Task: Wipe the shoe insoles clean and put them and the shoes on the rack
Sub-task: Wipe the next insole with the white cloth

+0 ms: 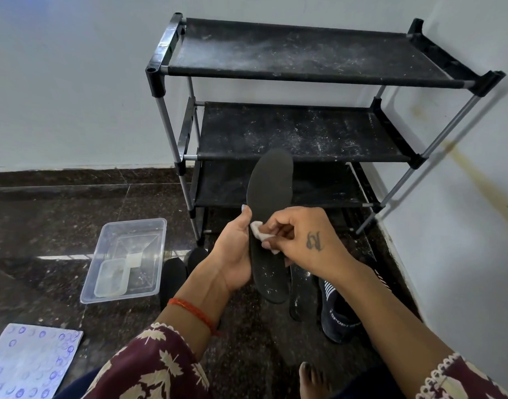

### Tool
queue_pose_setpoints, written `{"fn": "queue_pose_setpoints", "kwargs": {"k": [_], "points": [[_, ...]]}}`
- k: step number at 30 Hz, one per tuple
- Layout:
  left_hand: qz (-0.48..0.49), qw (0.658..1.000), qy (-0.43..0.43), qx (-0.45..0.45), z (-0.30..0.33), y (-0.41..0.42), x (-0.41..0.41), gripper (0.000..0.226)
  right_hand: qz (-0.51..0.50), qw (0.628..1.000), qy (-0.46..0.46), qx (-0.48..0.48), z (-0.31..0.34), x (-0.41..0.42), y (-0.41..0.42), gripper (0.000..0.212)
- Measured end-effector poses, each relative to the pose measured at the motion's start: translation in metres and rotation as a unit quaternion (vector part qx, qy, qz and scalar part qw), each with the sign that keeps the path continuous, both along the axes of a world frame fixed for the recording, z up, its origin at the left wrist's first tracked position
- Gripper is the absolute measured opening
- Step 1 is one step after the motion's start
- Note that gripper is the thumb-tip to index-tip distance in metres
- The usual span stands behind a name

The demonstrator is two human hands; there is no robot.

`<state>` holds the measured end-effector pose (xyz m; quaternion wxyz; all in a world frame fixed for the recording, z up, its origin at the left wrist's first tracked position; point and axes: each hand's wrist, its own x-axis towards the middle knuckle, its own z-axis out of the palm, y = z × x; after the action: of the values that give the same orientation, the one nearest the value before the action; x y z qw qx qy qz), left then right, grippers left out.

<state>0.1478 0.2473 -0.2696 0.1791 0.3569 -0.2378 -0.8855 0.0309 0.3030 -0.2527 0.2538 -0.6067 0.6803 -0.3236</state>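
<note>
My left hand (235,249) grips a dark insole (271,191) by its left edge and holds it up in front of the rack. My right hand (301,240) pinches a small white wipe (260,230) and presses it on the insole's middle. The insole's lower part is speckled with white dust. A second insole (301,295) lies on the floor beneath it. A dark blue shoe (336,315) with white stripes lies to its right. Another dark shoe (173,273) shows behind my left forearm. The black three-shelf rack (304,131) stands dusty against the wall.
A clear plastic tub (126,260) holding a smaller container sits on the dark stone floor at the left. A patterned white and blue sheet (28,361) lies at the bottom left. White walls close in behind and to the right. My bare foot (313,378) is at the bottom.
</note>
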Motion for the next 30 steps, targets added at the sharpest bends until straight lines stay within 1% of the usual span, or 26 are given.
{"fn": "queue_pose_setpoints", "kwargs": {"k": [2,4,6,7,9,11,12,13,14,15,18,22,24,27,29,30], "points": [[-0.003,1.000,-0.006,0.001,-0.001,-0.002,0.002,0.072,0.033,0.999,-0.032,0.009,0.003,0.000,0.001,0.014],[0.009,1.000,-0.012,-0.005,-0.004,-0.005,0.002,0.070,0.075,0.995,-0.057,0.024,0.007,-0.001,0.003,0.018],[0.014,1.000,-0.013,-0.010,-0.004,-0.005,0.002,0.066,0.111,0.990,-0.061,0.057,0.010,-0.005,0.006,0.021],[0.013,1.000,-0.009,-0.009,-0.004,-0.005,0.002,0.067,0.121,0.989,-0.048,0.071,0.011,-0.009,0.007,0.019],[0.012,1.000,0.008,-0.004,-0.004,-0.005,0.002,0.076,0.106,0.993,-0.007,0.055,0.011,-0.017,0.008,0.019],[0.015,1.000,0.025,0.001,-0.003,-0.004,0.001,0.077,0.035,0.999,0.019,-0.009,0.010,-0.020,0.008,0.020],[0.018,0.999,0.028,0.002,-0.003,-0.004,0.001,0.073,-0.001,0.999,0.019,-0.040,0.009,-0.020,0.007,0.019],[0.022,0.999,0.029,0.001,-0.003,-0.004,0.000,0.068,-0.025,0.998,0.005,-0.053,0.008,-0.018,0.006,0.019],[0.026,0.999,0.027,0.000,-0.002,-0.003,0.000,0.065,-0.033,0.998,-0.020,-0.045,0.007,-0.015,0.005,0.019],[0.027,0.999,0.024,-0.001,-0.003,-0.003,0.000,0.064,-0.026,0.999,-0.029,-0.027,0.004,-0.011,0.005,0.020],[0.021,1.000,-0.001,-0.004,-0.003,-0.003,0.000,0.061,0.009,1.000,0.012,0.015,-0.001,-0.002,0.003,0.018],[0.028,1.000,-0.003,-0.004,-0.006,-0.005,0.002,0.062,0.052,0.998,-0.032,0.024,0.004,-0.001,0.004,0.024],[0.027,1.000,-0.009,-0.009,-0.007,-0.005,0.002,0.061,0.093,0.995,-0.018,0.039,0.008,-0.003,0.006,0.026],[0.026,1.000,-0.008,-0.005,-0.008,-0.004,0.002,0.064,0.129,0.989,0.037,0.057,0.011,-0.010,0.009,0.029],[0.029,1.000,0.008,0.005,-0.007,-0.005,0.002,0.069,0.089,0.991,0.092,0.029,0.010,-0.019,0.009,0.027],[0.029,0.999,0.021,0.013,-0.006,-0.006,0.002,0.070,0.043,0.991,0.126,-0.012,0.009,-0.023,0.008,0.026]]}}
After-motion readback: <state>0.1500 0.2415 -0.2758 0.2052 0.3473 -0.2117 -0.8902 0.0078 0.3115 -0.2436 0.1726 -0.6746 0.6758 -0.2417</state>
